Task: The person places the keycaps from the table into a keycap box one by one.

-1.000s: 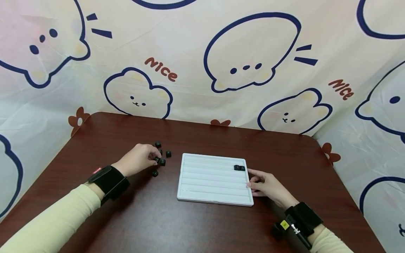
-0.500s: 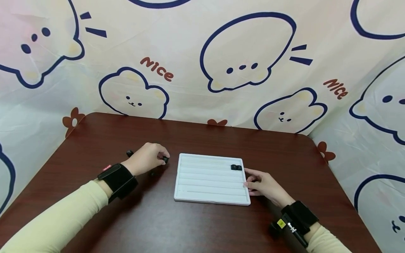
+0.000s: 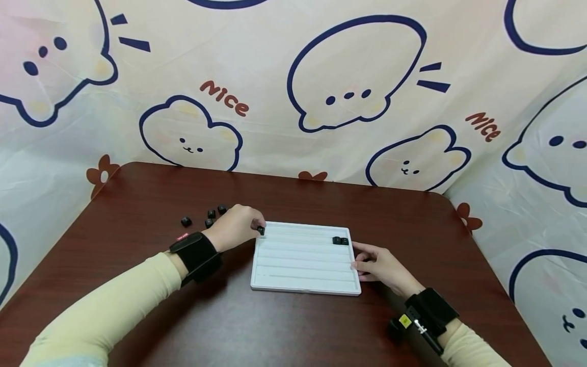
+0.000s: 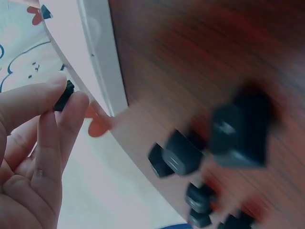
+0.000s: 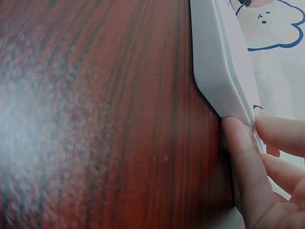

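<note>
Thumb and fingertips of my left hand [image 3: 238,224] pinch a small black keycap [image 4: 64,98]. In the head view this hand is over the far left corner of a white tray [image 3: 302,283] with shallow rows. My right hand [image 3: 382,266] holds the tray's right edge, its thumb at the rim and other fingers along the side. Two black keycaps [image 3: 340,240] sit side by side at the right end of an upper row. More loose black keycaps [image 3: 186,221] lie on the table behind the left forearm; the left hand may hide some.
The dark brown wooden table [image 3: 284,331] runs back to a printed white curtain [image 3: 266,61]. In the left wrist view several loose keycaps [image 4: 240,133] appear near the camera, blurred. Both wrists wear black straps [image 3: 197,256].
My left hand has picked a keycap from the loose group and moved right with it to the tray's far left corner. My right hand stays at the tray's edge.
</note>
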Available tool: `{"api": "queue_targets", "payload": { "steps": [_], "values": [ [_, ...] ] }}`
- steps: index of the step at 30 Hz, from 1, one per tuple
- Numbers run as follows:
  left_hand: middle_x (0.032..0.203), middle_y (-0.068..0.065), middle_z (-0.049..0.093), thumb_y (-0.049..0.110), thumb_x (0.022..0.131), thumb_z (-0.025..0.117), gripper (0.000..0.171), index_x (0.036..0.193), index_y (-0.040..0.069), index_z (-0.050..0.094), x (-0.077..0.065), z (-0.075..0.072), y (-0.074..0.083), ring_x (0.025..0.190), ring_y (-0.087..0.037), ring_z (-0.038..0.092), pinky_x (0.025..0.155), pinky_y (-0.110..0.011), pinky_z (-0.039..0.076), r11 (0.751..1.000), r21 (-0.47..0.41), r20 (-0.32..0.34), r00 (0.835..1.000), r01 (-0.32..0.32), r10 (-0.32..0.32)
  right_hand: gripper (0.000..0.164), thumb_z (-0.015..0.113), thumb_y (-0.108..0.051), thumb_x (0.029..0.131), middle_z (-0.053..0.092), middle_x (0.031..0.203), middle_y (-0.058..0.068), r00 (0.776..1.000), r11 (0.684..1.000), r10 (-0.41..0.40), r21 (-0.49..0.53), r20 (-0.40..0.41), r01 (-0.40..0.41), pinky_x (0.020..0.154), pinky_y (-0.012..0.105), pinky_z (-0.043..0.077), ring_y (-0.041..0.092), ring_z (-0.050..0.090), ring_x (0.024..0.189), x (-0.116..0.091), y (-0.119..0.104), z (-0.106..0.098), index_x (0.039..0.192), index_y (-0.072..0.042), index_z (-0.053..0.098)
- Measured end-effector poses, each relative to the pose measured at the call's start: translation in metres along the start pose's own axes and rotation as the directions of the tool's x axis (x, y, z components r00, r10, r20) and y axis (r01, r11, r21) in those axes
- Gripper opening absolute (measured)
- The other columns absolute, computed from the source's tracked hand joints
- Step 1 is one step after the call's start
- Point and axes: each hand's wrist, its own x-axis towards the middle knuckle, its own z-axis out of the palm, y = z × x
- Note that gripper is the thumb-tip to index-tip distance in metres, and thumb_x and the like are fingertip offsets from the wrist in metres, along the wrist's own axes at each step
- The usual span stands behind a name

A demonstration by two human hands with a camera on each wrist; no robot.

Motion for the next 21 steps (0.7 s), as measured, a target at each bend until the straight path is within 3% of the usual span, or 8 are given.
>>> {"api": "queue_targets", "payload": {
  "steps": [5,21],
  "values": [
    [0.103,-0.006,0.073,0.003,0.088,0.081,0.02,0.107,0.004,0.077,0.008,0.004,0.007,0.087,-0.015,0.068,0.078,-0.032,0.057,1.0,-0.029,0.026,1.0,-0.008,0.008,0.066,0.068,-0.001,0.097,0.057,0.107,0.015,1.0,1.0,-0.008,-0.007,0.007,0.008,0.073,0.035,0.061,0.02,0.064,0.084,0.001,0.001,0.0,0.155,0.005,0.037],
    [0.099,-0.002,0.072,0.008,0.087,0.083,0.019,0.106,0.006,0.078,0.034,0.019,0.042,0.085,-0.014,0.065,0.081,-0.028,0.055,0.994,-0.086,0.066,0.995,-0.067,0.073,0.065,0.069,0.0,0.096,0.056,0.102,0.014,1.0,1.0,-0.029,0.009,0.006,0.029,0.072,0.035,0.061,0.021,0.063,0.08,-0.001,0.001,0.001,0.153,0.008,0.038]
  ]
}}
